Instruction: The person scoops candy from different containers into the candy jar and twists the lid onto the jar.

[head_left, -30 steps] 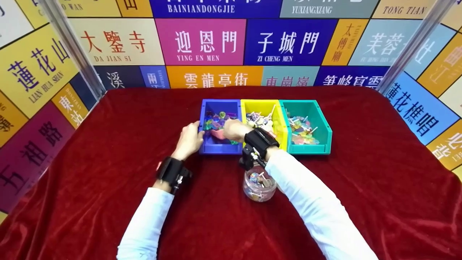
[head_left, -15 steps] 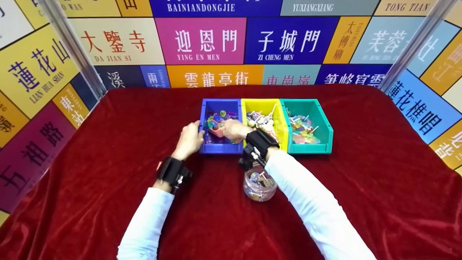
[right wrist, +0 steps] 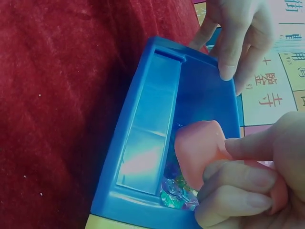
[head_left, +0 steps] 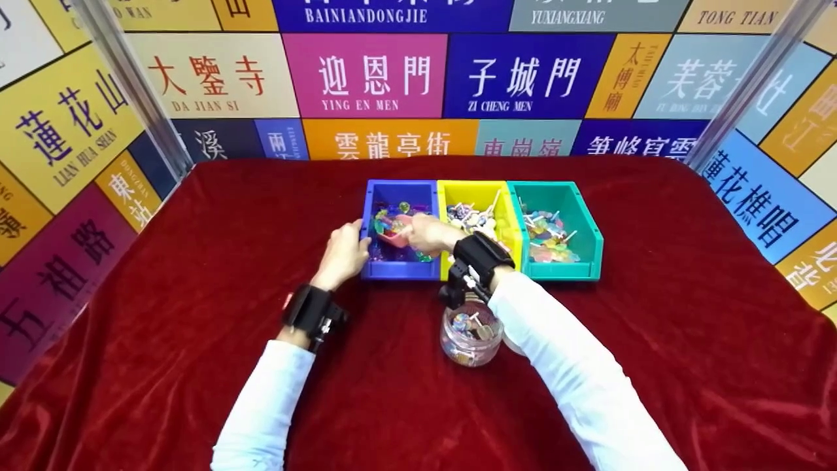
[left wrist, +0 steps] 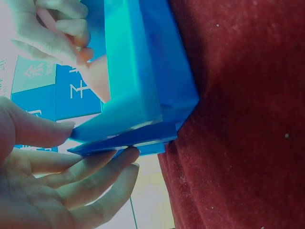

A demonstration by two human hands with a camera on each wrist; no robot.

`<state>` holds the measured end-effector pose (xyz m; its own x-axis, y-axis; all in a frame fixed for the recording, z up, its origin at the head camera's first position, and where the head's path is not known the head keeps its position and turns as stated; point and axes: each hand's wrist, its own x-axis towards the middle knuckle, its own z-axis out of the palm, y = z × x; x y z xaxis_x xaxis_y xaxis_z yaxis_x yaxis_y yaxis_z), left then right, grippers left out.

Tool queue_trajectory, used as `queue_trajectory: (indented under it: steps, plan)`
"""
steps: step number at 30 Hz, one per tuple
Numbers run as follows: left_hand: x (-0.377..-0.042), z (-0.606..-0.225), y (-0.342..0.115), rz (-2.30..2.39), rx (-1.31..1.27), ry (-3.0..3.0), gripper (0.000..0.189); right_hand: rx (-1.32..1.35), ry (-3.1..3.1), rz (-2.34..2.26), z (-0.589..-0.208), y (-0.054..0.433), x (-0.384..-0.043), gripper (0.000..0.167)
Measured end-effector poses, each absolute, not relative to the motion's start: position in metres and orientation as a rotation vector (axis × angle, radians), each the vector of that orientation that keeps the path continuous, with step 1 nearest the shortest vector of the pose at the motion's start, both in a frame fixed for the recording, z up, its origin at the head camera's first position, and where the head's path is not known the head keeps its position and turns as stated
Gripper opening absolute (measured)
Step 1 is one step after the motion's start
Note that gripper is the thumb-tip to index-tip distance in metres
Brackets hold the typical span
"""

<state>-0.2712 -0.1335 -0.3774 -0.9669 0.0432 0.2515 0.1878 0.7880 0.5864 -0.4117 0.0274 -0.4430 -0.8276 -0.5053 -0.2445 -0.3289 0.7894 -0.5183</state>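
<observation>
My right hand (head_left: 428, 235) grips a pink scoop (right wrist: 198, 148) by its handle, inside the blue bin (head_left: 400, 269). In the head view, colourful shiny pieces sit in the scoop's bowl, above more of them (right wrist: 174, 198) lying in the bin. My left hand (head_left: 343, 255) holds the bin's left wall, the thumb on one side and the fingers (left wrist: 102, 179) on the other. Nearer the body, a clear jar (head_left: 469, 353) with lollipops inside stands below the right wrist. The right hand hides part of the bin's contents.
A yellow bin (head_left: 471, 190) and a green bin (head_left: 562, 270), both with lollipops, adjoin the blue one on its right. Red cloth (head_left: 261, 196) covers the table. A clear round edge beside the jar is partly hidden by the right sleeve. Printed panels stand behind.
Colourful pieces now show in the scoop's bowl, which has risen slightly. My right hand and wrist have shifted a little to the right. The left hand keeps its place on the bin.
</observation>
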Motion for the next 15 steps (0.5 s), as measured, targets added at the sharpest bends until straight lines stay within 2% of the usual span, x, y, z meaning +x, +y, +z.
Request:
queue_trajectory:
  steps: [2, 7, 12, 15]
  plan:
    - [-0.271, -0.377, -0.134, -0.939, -0.178, -2.754, 0.038, -0.632, 2.586, -0.693, -0.443, 0.029, -0.413, 0.046]
    - [-0.271, -0.378, -0.134, -0.943, -0.166, -2.766, 0.038, -0.683, 2.536, -0.786, -0.424, 0.034, -0.399, 0.032]
    - [-0.271, -0.378, -0.133, -0.943, -0.166, -2.769, 0.038, -0.577, 2.529, -0.759, -0.367, 0.034, -0.345, 0.024]
    - [-0.271, -0.378, -0.133, -0.941, -0.171, -2.763, 0.038, -0.524, 2.485, -0.813, -0.344, 0.036, -0.323, 0.021]
